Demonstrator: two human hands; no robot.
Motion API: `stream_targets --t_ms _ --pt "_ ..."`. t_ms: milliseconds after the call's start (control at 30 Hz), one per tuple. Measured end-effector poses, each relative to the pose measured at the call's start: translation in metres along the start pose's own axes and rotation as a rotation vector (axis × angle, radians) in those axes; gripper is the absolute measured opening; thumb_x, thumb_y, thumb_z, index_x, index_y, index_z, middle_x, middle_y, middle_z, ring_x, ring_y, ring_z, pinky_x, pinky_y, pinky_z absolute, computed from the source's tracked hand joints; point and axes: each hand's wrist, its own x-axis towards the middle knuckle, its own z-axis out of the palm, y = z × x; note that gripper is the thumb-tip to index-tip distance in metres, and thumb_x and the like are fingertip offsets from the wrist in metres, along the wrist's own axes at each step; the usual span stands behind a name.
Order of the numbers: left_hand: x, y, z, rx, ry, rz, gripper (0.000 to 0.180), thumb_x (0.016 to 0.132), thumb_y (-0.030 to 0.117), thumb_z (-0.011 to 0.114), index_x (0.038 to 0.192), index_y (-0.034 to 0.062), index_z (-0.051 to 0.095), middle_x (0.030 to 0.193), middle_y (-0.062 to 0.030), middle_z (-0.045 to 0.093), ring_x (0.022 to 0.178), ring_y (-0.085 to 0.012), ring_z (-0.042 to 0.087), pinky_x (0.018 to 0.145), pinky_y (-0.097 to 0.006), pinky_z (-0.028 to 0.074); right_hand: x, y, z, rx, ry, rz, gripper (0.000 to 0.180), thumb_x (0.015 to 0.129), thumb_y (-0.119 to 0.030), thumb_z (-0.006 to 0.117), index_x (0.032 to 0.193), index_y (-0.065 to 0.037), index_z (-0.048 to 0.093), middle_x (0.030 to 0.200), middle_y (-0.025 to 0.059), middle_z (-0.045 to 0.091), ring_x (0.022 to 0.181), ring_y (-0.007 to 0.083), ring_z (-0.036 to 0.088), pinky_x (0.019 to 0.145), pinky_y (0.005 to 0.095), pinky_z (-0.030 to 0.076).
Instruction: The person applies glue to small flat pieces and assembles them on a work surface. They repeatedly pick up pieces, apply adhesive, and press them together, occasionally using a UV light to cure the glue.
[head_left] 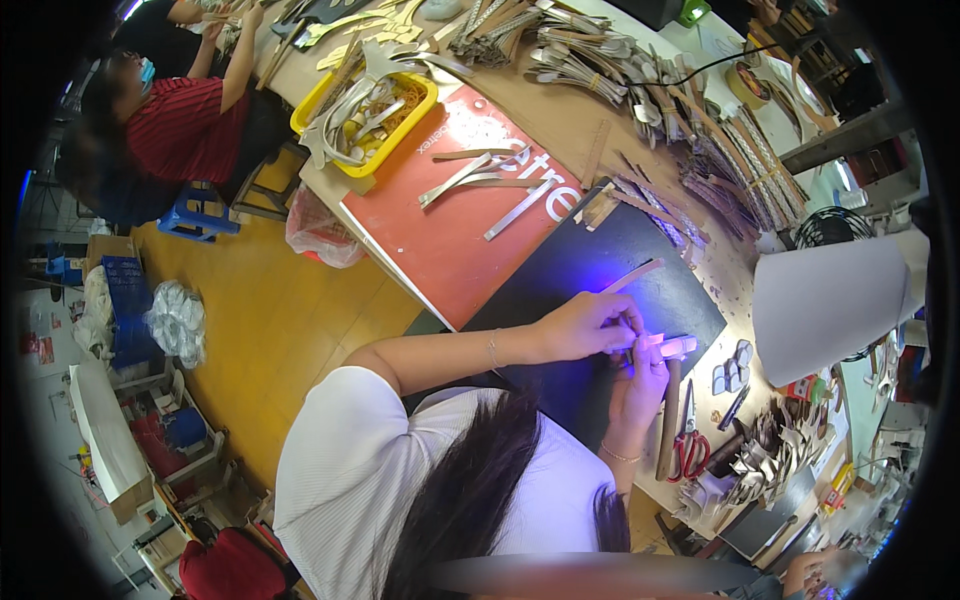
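Note:
Over the black mat (pixel 550 290), both my hands meet close together under a bright violet-white light. My left hand (pixel 590 325) is closed, its fingertips pinching at a narrow strap (pixel 678 347) whose lit end looks pink. My right hand (pixel 640 388) grips that same strap between thumb and fingers. A thin tan strip (pixel 635 275) sticks out past my left fingers; whether it belongs to the strap I cannot tell. Several loose straps (pixel 480 180), brown and silvery, lie on the red board (pixel 420 235) at the left.
A yellow basket (pixel 432 100) of small parts stands beyond the red board. Bundles of straps (pixel 575 60) cover the far bench. Red-handled scissors (pixel 690 452) lie at right, near a white lampshade (pixel 830 305) and a strap pile (pixel 765 460). A person in red (pixel 180 125) works at far left.

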Motion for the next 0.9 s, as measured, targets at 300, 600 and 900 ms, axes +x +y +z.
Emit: stream_targets --t_ms 300,600,900 --pt "-0.051 0.019 -0.127 -0.038 -0.132 -0.484 0.036 0.101 0.031 0.052 0.123 0.0029 0.06 0.099 -0.0149 0.072 0.086 -0.0215 0.072 0.073 -0.03 0.059 0.006 0.006 0.005 -0.279 -0.002 0.187 0.029 0.098 -0.018 0.061 0.116 0.005 0.063 0.089 0.0067 0.066 0.073 0.0136 0.066 0.066 0.0262 0.058" --pt "-0.089 0.024 -0.259 0.357 0.922 -0.147 0.02 0.088 0.014 0.068 0.1 -0.0032 0.071 0.084 -0.0078 0.071 0.07 -0.0116 0.065 0.064 -0.025 0.053 0.005 0.015 0.022 -0.453 -0.037 0.229 0.028 0.094 -0.011 0.064 0.117 0.005 0.062 0.093 0.0061 0.065 0.075 0.0136 0.067 0.065 0.0234 0.057" --pt "-0.084 -0.015 -0.264 0.605 0.754 -0.212 0.014 0.08 0.01 0.071 0.089 -0.0012 0.072 0.076 -0.0066 0.068 0.066 -0.011 0.061 0.061 -0.027 0.049 0.06 0.025 0.11 -0.441 -0.379 0.295 0.034 0.094 -0.004 0.061 0.125 0.001 0.046 0.094 0.0118 0.064 0.075 0.019 0.07 0.057 0.0228 0.056"
